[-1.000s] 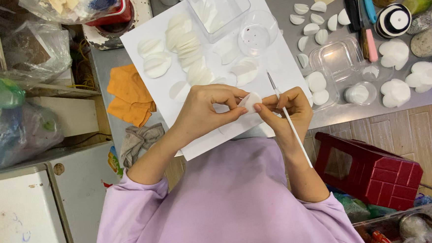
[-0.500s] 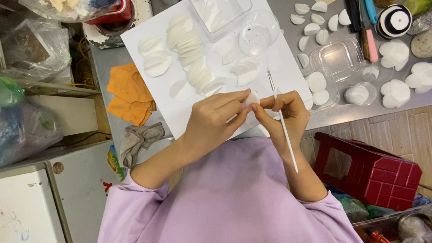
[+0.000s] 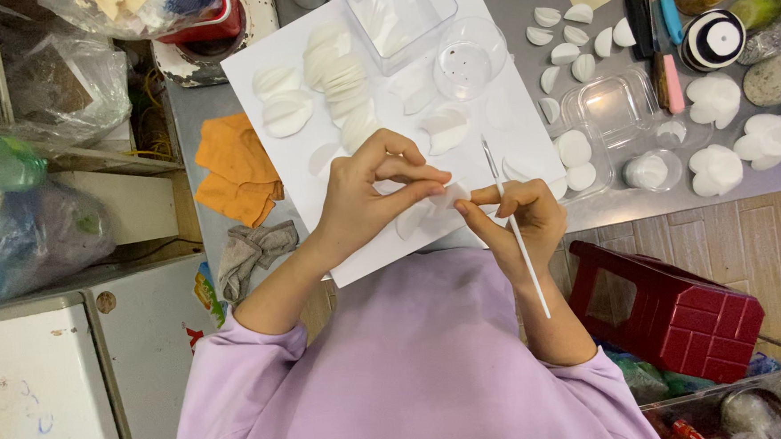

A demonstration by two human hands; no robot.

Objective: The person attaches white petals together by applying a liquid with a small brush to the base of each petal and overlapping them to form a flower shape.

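My left hand (image 3: 367, 194) pinches a small white petal-shaped piece (image 3: 447, 192) between thumb and fingers, just above the white sheet (image 3: 267, 70). My right hand (image 3: 520, 217) touches the same piece with its index finger and holds a thin white stick (image 3: 516, 231) that points away from me. Both hands meet over the near edge of the sheet. Several more white petals (image 3: 338, 66) lie in rows on the sheet.
On the sheet stand a clear square box (image 3: 398, 14) and a clear round dish (image 3: 471, 55). More white pieces (image 3: 718, 171), plastic containers (image 3: 616, 105) and pens (image 3: 665, 18) lie to the right. Orange cloths (image 3: 232, 170) lie to the left, a red stool (image 3: 671, 307) lower right.
My left hand's fingers have shifted on the white piece. The hands stay close together at the sheet's near edge, and the stick has tilted slightly.
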